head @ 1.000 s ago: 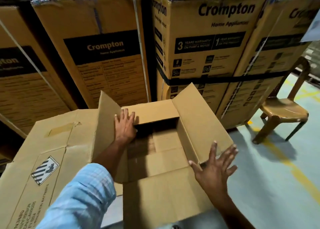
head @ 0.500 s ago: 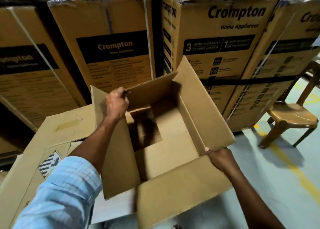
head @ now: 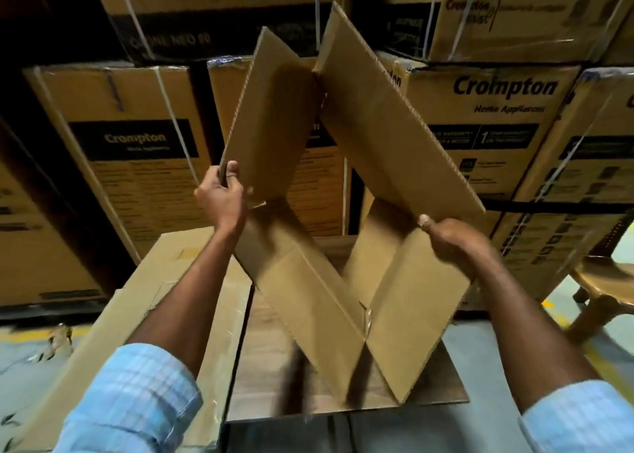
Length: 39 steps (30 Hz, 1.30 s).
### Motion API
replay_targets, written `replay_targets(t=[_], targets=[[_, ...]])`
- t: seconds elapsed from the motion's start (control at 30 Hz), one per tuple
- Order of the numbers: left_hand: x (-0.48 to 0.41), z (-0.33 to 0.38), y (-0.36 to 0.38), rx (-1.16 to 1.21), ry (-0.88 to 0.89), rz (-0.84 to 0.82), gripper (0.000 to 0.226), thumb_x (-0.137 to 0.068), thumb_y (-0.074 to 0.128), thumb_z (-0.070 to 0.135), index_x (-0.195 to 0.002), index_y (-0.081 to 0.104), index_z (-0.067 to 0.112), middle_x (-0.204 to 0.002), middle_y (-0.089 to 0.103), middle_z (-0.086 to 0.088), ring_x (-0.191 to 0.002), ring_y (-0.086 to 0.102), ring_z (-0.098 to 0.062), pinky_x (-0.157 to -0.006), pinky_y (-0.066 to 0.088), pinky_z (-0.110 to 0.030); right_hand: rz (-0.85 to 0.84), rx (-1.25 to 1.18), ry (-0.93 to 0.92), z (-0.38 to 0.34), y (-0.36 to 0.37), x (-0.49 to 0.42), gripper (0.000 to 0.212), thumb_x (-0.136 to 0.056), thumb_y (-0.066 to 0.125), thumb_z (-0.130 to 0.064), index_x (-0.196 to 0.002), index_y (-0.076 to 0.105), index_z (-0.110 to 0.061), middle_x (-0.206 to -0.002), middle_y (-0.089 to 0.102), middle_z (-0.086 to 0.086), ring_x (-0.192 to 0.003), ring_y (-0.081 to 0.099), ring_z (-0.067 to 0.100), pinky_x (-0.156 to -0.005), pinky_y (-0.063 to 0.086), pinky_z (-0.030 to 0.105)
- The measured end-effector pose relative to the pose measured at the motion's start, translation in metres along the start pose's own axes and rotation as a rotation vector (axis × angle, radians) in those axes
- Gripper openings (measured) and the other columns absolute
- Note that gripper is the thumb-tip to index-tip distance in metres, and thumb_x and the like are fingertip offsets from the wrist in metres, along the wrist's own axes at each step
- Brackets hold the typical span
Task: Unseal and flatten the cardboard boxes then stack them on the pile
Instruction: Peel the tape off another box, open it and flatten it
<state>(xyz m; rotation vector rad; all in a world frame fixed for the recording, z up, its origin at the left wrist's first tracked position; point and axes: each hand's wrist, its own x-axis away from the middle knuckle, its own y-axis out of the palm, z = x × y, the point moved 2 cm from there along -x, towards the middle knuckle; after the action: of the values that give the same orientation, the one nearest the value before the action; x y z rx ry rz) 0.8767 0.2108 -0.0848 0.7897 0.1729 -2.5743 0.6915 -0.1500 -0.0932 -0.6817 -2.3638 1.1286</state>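
Box mid-frame: unsealed, half collapsed. Your left hand and right hand each clamp an edge. Remaining: press flat, lay on pile, lower left.

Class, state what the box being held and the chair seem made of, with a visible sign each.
The box: corrugated cardboard, matt brown; fluted edges show. The chair: probably moulded plastic, glossy brown sheen; wood possible.

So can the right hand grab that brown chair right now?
Probably not yet. The right hand grips the raised cardboard box. The chair stands low to its right with nothing between, so it would have to let go first.
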Motion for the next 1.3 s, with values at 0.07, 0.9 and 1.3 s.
replay_targets(t=[0.07, 0.9, 1.3], targets=[[-0.002, -0.002, -0.012, 0.029, -0.019, 0.025, 0.016, -0.102, 0.062, 0.028, -0.096, 0.068, 0.014, -0.077, 0.063, 0.007, -0.064, 0.064, 0.001, -0.055, 0.056, -0.022, 0.075, -0.111, 0.007, -0.010, -0.016, 0.000, 0.050, -0.103, 0.045, -0.049, -0.129, 0.063, -0.010, -0.131, 0.064, 0.015, -0.112, 0.060, 0.029, -0.083, 0.044, 0.029], [0.157, -0.181, -0.093, 0.579, -1.141, 0.202, 0.003, -0.110, 0.045, 0.020, -0.110, 0.046, 0.017, -0.102, 0.048, -0.011, -0.061, 0.069, -0.020, -0.040, 0.058, -0.041, -0.123, 0.848, -0.429, -0.142, 0.227, 0.022, 0.033, -0.090, 0.064, -0.019, -0.121, 0.063, -0.009, -0.114, 0.071, 0.008, -0.099, 0.070, 0.030, -0.080, 0.057, 0.038], [0.186, -0.239, -0.153, 0.599, -1.450, 0.083, 0.063, -0.110, 0.018, 0.051, -0.151, 0.037, 0.007, -0.155, 0.040, -0.022, -0.145, 0.038, -0.040, -0.116, 0.035, -0.056, -0.626, 0.548, -0.294, 0.006, 0.374, 0.066, 0.084, -0.099, 0.038, -0.064, -0.163, -0.005, -0.029, -0.164, -0.031, 0.011, -0.152, -0.027, 0.031, -0.124, -0.005, 0.056]])
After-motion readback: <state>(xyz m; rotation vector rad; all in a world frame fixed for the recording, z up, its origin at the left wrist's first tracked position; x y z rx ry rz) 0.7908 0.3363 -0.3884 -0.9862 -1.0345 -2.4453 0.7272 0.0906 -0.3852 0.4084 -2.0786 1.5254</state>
